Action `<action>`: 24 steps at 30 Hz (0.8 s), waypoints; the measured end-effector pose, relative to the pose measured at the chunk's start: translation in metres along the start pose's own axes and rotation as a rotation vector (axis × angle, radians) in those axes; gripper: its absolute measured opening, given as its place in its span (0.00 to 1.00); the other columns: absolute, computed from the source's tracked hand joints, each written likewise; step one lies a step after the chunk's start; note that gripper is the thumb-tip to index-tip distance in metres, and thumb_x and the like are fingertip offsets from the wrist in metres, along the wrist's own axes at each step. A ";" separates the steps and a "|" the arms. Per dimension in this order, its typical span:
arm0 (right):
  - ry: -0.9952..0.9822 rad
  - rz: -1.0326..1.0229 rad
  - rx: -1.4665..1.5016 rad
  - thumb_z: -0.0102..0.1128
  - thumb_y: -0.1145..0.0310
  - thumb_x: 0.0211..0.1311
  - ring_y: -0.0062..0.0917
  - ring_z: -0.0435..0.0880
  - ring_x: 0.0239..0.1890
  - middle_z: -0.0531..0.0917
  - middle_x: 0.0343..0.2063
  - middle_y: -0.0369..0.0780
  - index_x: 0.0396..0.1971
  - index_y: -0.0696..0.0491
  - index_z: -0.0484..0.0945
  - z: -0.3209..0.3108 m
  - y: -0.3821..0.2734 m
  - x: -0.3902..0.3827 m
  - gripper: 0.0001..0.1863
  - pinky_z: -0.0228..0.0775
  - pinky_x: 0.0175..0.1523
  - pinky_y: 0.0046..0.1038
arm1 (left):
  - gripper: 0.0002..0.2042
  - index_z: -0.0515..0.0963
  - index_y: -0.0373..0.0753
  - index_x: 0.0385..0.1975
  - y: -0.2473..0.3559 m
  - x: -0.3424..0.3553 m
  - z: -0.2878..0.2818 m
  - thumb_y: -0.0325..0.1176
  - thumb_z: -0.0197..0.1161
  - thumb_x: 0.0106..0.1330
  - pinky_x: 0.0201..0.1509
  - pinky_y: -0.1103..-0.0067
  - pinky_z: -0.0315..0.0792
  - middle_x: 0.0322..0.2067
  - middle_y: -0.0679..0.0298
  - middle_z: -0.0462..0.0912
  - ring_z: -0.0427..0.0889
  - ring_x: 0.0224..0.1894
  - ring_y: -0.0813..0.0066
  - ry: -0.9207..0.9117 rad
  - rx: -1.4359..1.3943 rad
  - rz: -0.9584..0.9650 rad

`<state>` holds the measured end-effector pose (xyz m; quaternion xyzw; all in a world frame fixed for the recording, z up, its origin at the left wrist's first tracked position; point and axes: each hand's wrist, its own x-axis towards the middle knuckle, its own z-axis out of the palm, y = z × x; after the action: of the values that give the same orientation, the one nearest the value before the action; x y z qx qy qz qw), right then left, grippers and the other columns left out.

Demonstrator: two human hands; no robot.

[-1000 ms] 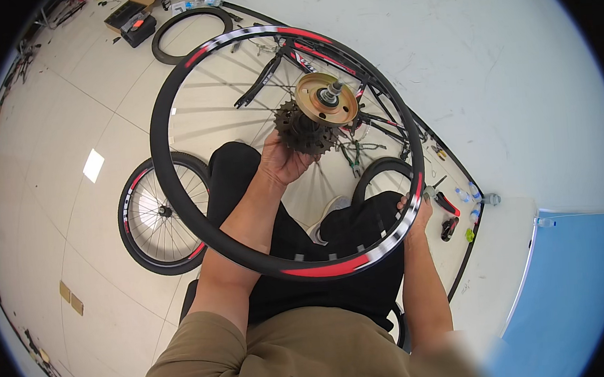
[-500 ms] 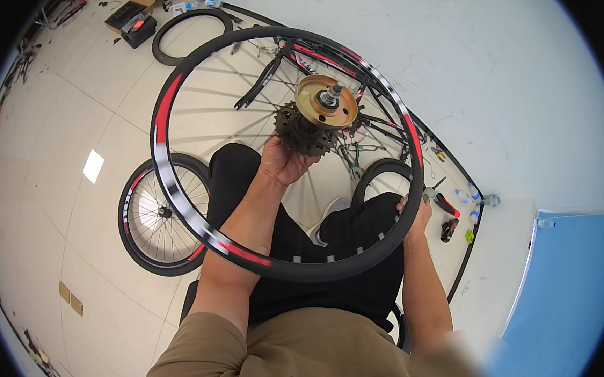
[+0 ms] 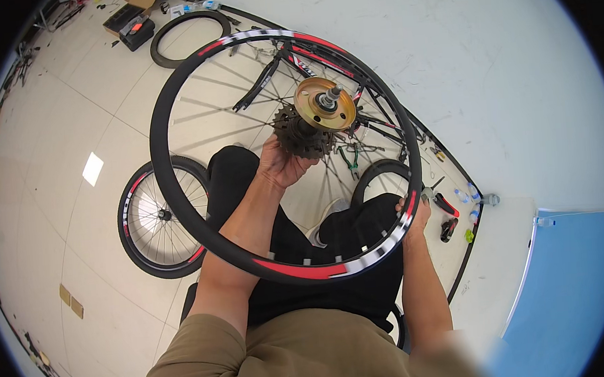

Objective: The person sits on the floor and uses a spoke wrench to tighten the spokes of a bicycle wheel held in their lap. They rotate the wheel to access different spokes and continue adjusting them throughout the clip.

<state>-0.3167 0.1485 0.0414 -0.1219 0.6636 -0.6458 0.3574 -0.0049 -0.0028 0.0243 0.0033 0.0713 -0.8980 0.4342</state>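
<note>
A bicycle wheel [image 3: 190, 209] with a black tyre and red and white rim markings hangs tilted above my lap. My left hand [image 3: 283, 165] is closed at its middle, cupped from below against the dark toothed cassette [image 3: 306, 140]. Above the cassette, a gold dished disc [image 3: 322, 119] with round holes sits on a silver axle [image 3: 330, 95]. My right hand [image 3: 418, 215] is at the wheel's right edge, with fingertips showing inside the rim. The rim covers most of those fingers, so their grip is unclear. Spokes look smeared.
Another wheel [image 3: 126, 225] lies on the tiled floor at left. Beyond my knees is a black and red bicycle frame [image 3: 261, 85], with green-handled pliers [image 3: 349, 163] near it. Red-and-black handled tool [image 3: 447, 206] and bottles [image 3: 473, 192] lie at right. A loose tyre [image 3: 156, 51] lies far left.
The held wheel has turned: its red and white markings now sit at the top and lower right rather than at the left and right. Both hands stay almost where they were.
</note>
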 end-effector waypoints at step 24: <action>0.045 0.016 -0.013 0.57 0.71 0.62 0.22 0.79 0.23 0.81 0.26 0.37 0.38 0.59 0.76 0.007 -0.006 -0.006 0.08 0.73 0.26 0.23 | 0.22 0.71 0.29 0.55 0.003 0.001 -0.007 0.38 0.52 0.67 0.40 0.60 0.85 0.49 0.45 0.79 0.85 0.43 0.49 -0.111 0.007 -0.051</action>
<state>-0.3093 0.1461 0.0495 -0.1045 0.6765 -0.6413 0.3466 -0.0034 -0.0047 0.0165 -0.0469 0.0439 -0.9077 0.4146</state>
